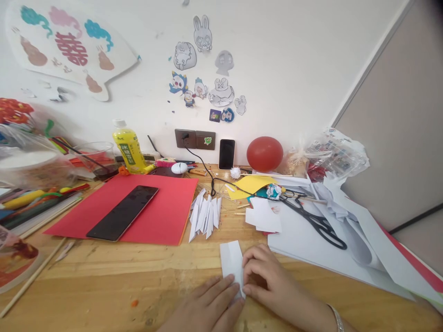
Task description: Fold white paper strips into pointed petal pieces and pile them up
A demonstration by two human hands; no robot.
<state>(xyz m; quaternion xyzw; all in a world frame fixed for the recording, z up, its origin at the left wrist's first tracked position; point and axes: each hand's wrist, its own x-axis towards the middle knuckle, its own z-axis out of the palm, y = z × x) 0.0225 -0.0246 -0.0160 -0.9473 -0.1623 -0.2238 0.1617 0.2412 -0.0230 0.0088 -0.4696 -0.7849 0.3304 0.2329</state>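
Note:
A small folded piece of white paper (231,258) lies on the wooden table in front of me, with a crease line near its top. My left hand (214,302) rests flat across its lower part, fingers stretched out. At the paper's right edge, my right hand (268,279) is curled, thumb and fingertips pinching the long side. Just beyond is a bunch of narrow folded white paper strips (206,214). White paper scraps (263,216) sit past my right hand.
A dark tablet (124,212) lies on red paper (166,203) to the left. Black-handled scissors (318,223) rest on white sheets (297,258) at right. Along the wall are a yellow drink bottle (128,147), a phone (227,154) and a red balloon (265,154). A black cable (199,161) crosses the back.

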